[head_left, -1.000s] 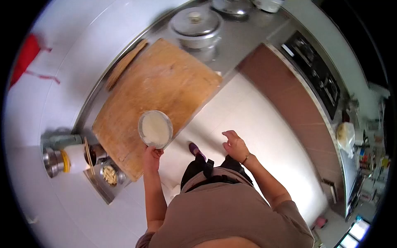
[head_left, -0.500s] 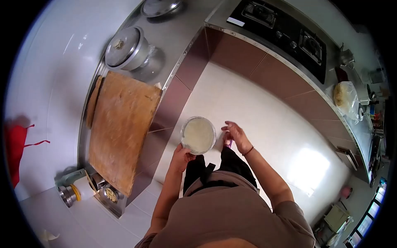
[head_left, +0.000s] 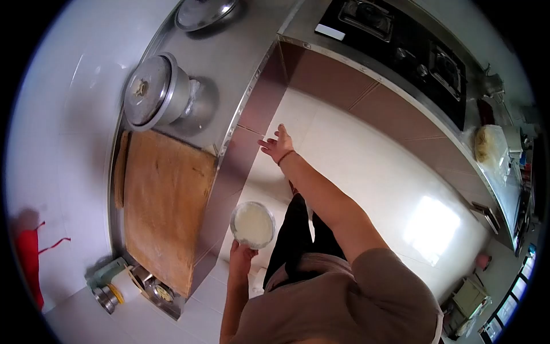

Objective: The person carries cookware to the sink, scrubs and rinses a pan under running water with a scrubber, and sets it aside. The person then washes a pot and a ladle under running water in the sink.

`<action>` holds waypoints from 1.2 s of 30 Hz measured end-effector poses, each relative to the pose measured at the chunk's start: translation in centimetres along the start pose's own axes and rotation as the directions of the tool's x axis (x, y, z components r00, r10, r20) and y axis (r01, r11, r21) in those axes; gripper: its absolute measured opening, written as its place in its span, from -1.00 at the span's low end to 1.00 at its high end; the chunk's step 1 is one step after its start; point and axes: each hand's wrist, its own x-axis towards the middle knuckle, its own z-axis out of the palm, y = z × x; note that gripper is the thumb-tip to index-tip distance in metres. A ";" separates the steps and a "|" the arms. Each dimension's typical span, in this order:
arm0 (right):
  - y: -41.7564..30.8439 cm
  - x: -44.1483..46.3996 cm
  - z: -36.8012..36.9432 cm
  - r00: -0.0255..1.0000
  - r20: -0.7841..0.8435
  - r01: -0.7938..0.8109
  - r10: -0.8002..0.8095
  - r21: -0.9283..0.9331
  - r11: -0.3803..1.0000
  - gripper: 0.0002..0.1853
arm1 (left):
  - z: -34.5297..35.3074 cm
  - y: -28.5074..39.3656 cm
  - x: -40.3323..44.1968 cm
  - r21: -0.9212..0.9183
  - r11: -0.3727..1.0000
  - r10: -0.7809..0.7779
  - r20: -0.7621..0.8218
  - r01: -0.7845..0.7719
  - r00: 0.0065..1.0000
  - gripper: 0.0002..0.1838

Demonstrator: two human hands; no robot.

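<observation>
My left hand (head_left: 243,256) grips the rim of a round bowl (head_left: 252,225) from below in the view. Pale, whitish contents, perhaps flour or dough, fill much of the bowl. My right hand (head_left: 277,143) is stretched out past the bowl with its fingers apart and nothing in it. It hangs over the floor, close to the counter's edge. To the left lies a wooden board (head_left: 166,200) on the counter, with a rolling pin (head_left: 121,169) along its far side. A lidded metal pot (head_left: 154,94) stands just beyond the board.
Another metal lid (head_left: 203,12) rests farther along the steel counter (head_left: 235,57). A black gas stove (head_left: 401,49) is set in the far counter. On the right counter sits a plastic bag (head_left: 491,146) with something yellowish. Steel containers (head_left: 106,298) stand near the board's lower end.
My right hand has moved up and left, reaching forward toward the counter. The bowl in my left hand now appears lower and slightly left. The view has shifted and my body has turned.
</observation>
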 end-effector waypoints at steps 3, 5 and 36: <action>0.4 5.8 3.9 1.000 -0.019 0.006 -0.004 0.090 0.996 -0.21 | -1.7 -0.1 1.8 -0.019 0.999 -0.050 -0.056 0.049 0.997 -0.59; 0.6 9.6 5.8 0.999 -0.050 -0.013 0.021 0.152 0.988 -0.25 | -2.4 0.1 3.2 0.009 0.998 -0.065 -0.070 0.066 0.995 -0.58; -17.2 6.4 -9.9 0.993 0.085 -0.079 0.085 -0.068 0.995 -0.60 | 10.3 -5.1 25.1 -0.173 0.964 -0.196 0.048 0.201 0.979 -0.75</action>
